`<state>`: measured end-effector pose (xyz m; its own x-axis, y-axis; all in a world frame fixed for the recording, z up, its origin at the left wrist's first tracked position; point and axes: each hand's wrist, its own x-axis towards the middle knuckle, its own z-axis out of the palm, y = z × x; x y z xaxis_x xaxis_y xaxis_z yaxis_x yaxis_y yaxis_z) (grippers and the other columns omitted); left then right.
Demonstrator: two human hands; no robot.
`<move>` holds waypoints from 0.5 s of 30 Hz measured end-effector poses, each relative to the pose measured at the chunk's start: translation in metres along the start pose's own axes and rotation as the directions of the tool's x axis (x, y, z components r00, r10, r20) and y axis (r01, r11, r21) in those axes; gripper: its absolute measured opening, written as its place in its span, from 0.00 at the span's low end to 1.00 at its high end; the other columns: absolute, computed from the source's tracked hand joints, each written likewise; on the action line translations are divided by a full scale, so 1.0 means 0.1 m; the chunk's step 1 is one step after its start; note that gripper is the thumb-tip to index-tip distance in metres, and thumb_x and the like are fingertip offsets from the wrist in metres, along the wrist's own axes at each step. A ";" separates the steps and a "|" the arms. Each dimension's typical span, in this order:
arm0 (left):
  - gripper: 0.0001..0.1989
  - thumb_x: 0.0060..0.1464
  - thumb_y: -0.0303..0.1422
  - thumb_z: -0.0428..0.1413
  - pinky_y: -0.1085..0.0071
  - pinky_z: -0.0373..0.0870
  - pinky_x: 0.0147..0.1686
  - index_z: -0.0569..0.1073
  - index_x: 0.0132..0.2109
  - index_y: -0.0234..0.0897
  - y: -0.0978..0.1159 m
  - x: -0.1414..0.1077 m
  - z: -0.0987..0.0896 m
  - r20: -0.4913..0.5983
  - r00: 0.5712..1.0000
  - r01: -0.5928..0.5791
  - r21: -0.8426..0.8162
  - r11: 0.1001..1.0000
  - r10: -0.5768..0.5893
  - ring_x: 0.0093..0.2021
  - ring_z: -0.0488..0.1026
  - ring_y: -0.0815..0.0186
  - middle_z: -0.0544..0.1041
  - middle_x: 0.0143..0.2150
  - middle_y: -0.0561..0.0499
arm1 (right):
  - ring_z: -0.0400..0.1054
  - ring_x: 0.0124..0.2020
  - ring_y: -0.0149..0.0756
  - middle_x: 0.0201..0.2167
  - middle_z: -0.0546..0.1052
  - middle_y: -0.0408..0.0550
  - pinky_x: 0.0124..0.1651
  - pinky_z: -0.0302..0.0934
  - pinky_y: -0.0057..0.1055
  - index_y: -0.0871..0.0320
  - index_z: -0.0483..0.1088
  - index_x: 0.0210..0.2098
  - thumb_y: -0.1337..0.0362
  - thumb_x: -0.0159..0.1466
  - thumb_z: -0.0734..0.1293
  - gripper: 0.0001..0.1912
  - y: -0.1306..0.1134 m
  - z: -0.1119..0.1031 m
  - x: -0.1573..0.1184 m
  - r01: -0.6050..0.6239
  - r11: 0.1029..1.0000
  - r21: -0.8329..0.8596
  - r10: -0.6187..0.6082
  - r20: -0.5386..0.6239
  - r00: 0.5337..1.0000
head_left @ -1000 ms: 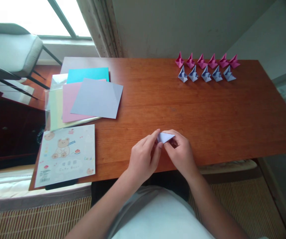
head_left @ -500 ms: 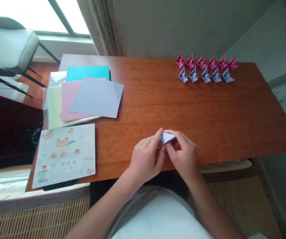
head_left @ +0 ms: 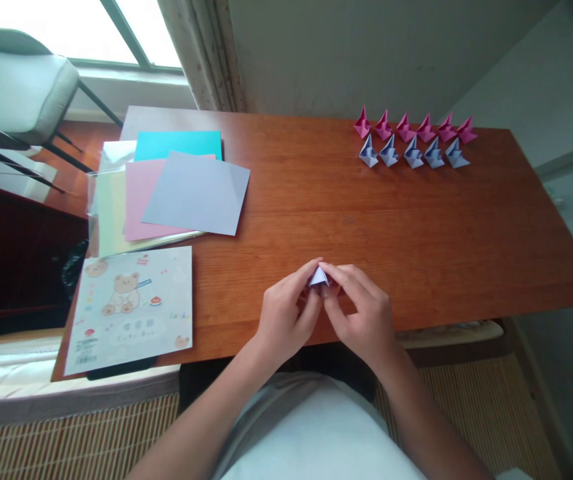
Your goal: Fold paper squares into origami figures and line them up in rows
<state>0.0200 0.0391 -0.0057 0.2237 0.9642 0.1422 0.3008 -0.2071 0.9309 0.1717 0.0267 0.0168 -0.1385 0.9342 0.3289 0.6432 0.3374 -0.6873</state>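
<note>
Between my two hands is a small folded piece of pale lavender paper [head_left: 318, 277], its visible part a little triangle pointing away from me. My left hand [head_left: 286, 310] pinches its left side between thumb and forefinger. From the right, the thumb and fingers of my right hand [head_left: 361, 307] close on it too. Fingertips cover much of the paper, so its full shape is hidden. Both hands are just above the table's near edge. At the far right stand a row of pink origami figures [head_left: 405, 128] and, in front of it, a row of lavender origami figures [head_left: 413, 153].
On the left of the wooden table [head_left: 296, 207] lie a lavender sheet [head_left: 199, 193], a pink sheet [head_left: 139, 203], a teal sheet [head_left: 179, 143] and pale yellow paper [head_left: 109, 217]. A bear-printed pad [head_left: 131, 310] sits nearer me. Beyond the table's left end is a chair [head_left: 16, 93].
The folded paper has turned in my fingers and moved slightly left; its point now faces away instead of right. My right hand's fingers have shifted left, closer to my left hand.
</note>
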 end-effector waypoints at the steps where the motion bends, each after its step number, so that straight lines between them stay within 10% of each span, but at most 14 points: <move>1: 0.19 0.62 0.27 0.52 0.72 0.74 0.41 0.73 0.59 0.36 0.00 0.01 -0.01 0.005 1.000 0.022 -0.033 0.999 -0.022 0.41 0.80 0.65 0.83 0.48 0.45 | 0.74 0.43 0.41 0.43 0.79 0.51 0.48 0.70 0.39 0.51 0.70 0.57 0.72 0.67 0.63 0.20 0.01 0.00 0.00 0.000 1.000 0.001 0.000 -0.001 1.000; 7: 0.20 0.62 0.32 0.54 0.73 0.75 0.34 0.75 0.59 0.33 0.02 0.07 -0.13 0.171 0.957 0.288 -0.490 0.823 -0.233 0.34 0.78 0.67 0.83 0.43 0.46 | 0.75 0.44 0.38 0.44 0.79 0.48 0.47 0.70 0.36 0.49 0.72 0.54 0.73 0.67 0.64 0.19 0.05 0.01 -0.02 -0.037 0.991 0.126 0.042 -0.040 0.998; 15: 0.20 0.63 0.36 0.56 0.71 0.75 0.37 0.76 0.59 0.35 -0.01 0.08 -0.23 0.219 0.945 0.326 -0.588 0.740 -0.242 0.34 0.75 0.67 0.81 0.39 0.47 | 0.75 0.44 0.37 0.43 0.79 0.46 0.46 0.70 0.35 0.45 0.75 0.53 0.72 0.69 0.63 0.20 0.05 -0.02 0.02 -0.020 0.989 0.143 0.021 -0.009 1.000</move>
<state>-0.0001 0.0505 0.0028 0.3416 0.9253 -0.1649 -0.2494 0.2584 0.9333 0.1766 0.0298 0.0156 -0.1181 0.9401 0.3199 0.5314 0.3320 -0.7794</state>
